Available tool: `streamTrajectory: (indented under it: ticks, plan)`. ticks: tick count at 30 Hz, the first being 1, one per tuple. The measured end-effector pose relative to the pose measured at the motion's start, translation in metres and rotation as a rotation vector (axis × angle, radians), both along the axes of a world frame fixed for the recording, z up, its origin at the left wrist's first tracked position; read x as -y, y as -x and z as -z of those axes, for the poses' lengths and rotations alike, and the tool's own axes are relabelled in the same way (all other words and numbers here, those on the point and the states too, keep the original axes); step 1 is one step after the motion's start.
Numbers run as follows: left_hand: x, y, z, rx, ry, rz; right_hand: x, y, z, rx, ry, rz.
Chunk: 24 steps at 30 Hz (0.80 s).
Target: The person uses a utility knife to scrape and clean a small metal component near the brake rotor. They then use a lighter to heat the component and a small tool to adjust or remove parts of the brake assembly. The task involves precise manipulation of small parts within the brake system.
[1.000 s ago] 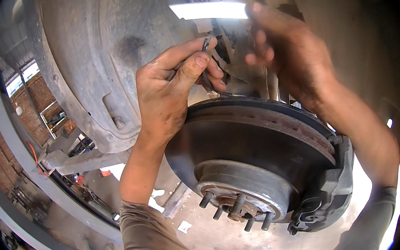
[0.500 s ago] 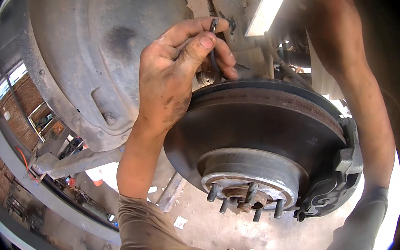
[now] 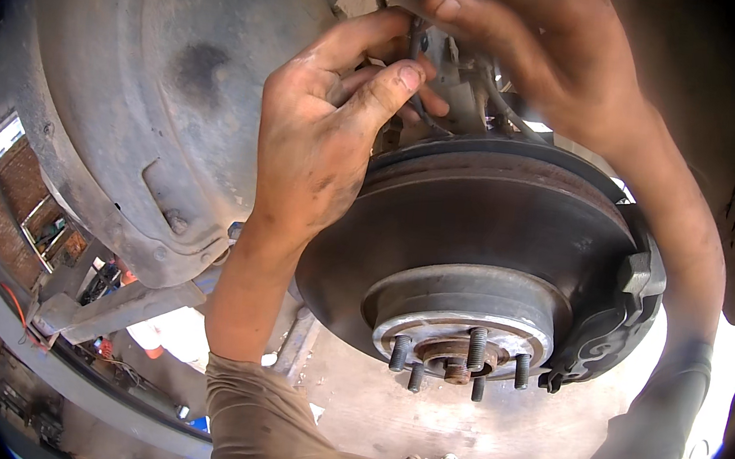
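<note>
My left hand (image 3: 320,124) is raised above the rim of a brake disc (image 3: 478,215), its thumb and fingers pinched on a thin dark cable (image 3: 434,126). The cable's small dark end shows between the fingertips, and the rest of it runs down behind the disc. Close above those fingertips, my right hand (image 3: 559,61) reaches in from the right, slightly blurred. Its thumb is stretched out to the left, while the other fingers are partly cut off by the top edge. I see nothing held in it. A dark brake caliper (image 3: 609,334) sits on the disc's right side.
Several threaded studs (image 3: 476,346) stick out from the hub (image 3: 467,309) toward me. A dusty grey wheel-arch liner (image 3: 165,98) fills the upper left. Below it is a grey metal lift arm (image 3: 117,314). Suspension parts (image 3: 464,100) crowd the space behind the disc.
My right hand has come down and left from the top edge, next to my left fingertips. My left hand has shifted slightly right, still pinching the cable. The bright strip above is out of sight.
</note>
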State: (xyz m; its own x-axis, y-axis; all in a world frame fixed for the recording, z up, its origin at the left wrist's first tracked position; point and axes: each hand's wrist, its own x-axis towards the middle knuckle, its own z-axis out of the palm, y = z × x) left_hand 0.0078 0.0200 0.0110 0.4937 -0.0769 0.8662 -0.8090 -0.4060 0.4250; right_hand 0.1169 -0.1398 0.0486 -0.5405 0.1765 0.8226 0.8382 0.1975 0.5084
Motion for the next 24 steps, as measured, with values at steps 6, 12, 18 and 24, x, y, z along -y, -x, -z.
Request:
streamTrajectory:
  ticks: [6, 12, 18, 24]
  plan:
    - [-0.002, 0.0, 0.002, -0.045, 0.033, 0.054, 0.005, 0.005, 0.008, -0.186, -0.057, 0.055]
    - [0.001, 0.006, 0.0, -0.083, 0.103, 0.082, 0.005, 0.011, 0.009, -0.15, -0.017, 0.113]
    - [-0.005, 0.002, 0.002, -0.113, 0.106, 0.177, 0.003, 0.006, 0.012, -0.184, 0.024, 0.074]
    - [-0.006, 0.001, 0.003, -0.131, 0.119, 0.202, 0.0, 0.007, 0.015, -0.183, 0.012, 0.031]
